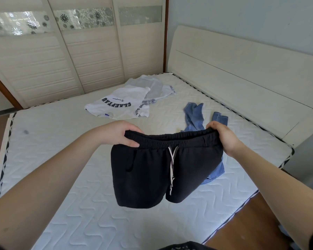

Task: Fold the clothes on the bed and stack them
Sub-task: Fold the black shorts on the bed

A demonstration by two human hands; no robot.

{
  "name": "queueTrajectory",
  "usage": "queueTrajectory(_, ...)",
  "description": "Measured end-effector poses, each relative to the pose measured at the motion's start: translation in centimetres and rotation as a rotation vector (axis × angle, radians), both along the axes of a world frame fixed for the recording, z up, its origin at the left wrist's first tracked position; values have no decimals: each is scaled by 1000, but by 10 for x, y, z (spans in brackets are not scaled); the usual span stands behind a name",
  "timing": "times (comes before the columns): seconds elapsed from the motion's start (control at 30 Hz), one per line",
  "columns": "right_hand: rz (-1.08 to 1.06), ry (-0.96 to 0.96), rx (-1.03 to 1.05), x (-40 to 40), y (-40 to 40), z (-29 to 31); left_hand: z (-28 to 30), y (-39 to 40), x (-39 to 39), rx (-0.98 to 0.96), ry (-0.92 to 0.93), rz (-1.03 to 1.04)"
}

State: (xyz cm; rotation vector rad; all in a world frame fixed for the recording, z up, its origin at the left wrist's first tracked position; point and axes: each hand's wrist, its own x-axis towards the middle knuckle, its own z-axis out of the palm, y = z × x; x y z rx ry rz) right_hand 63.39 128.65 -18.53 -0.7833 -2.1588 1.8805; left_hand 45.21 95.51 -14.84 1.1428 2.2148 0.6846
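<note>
Fingers of the left hand [124,133] and right hand [222,137] were curled tight around the waistband of the black shorts [163,168], holding them up over the mattress [79,186]. Behind the shorts lay jeans [195,114], with a white shirt [119,105] farther back.

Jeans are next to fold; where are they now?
In the head view, the jeans lie unfolded on the mattress, right of centre, partly hidden behind the black shorts and right of the white T-shirt.
</note>
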Motion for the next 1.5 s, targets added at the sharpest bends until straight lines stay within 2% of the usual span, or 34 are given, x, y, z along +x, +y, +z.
queueTrajectory(0.1, 262, 71, 232, 8, 7, 4, 6, -1, 0, 29, 27, -5)
queueTrajectory(0.23, 517, -43, 388, 13, 17, 10, 11, -7, 0, -8, 86, -18)
queueTrajectory(0.37, 478, 2, 569, 10, 17, 7, 11, -12, 8, -79, 246, -75)
queueTrajectory(0.5, 376, 102, 504, 8, 18, 5, 0, -14, 17, -129, 529, -146)
queueTrajectory(0.57, 385, 103, 477, 7, 20, 5, -3, -14, 21, -118, 564, -141)
queueTrajectory(0.7, 403, 116, 378, 8, 32, 4, -2, -13, 29, -66, 403, -52)
queueTrajectory(0.8, 389, 122, 171, 9, 42, 4, 5, -6, 38, -5, 221, 49)
queueTrajectory(0.93, 375, 93, -104, 6, 46, 8, 14, 5, 48, 12, -165, 173)
queueTrajectory(1.03, 356, -4, -295, 2, 46, 17, 14, 13, 59, 149, -522, 308)
queueTrajectory(1.1, 314, -46, -336, -2, 46, 22, 12, 21, 71, 273, -639, 459)
queueTrajectory(1.17, 284, -68, -354, -6, 43, 26, 12, 33, 84, 362, -674, 585)
queueTrajectory(1.33, 276, -37, -345, -10, 15, 26, 10, 59, 112, 465, -651, 747)
queueTrajectory(1.5, 390, 30, -132, -9, -20, 23, -1, 74, 128, 393, -303, 854)
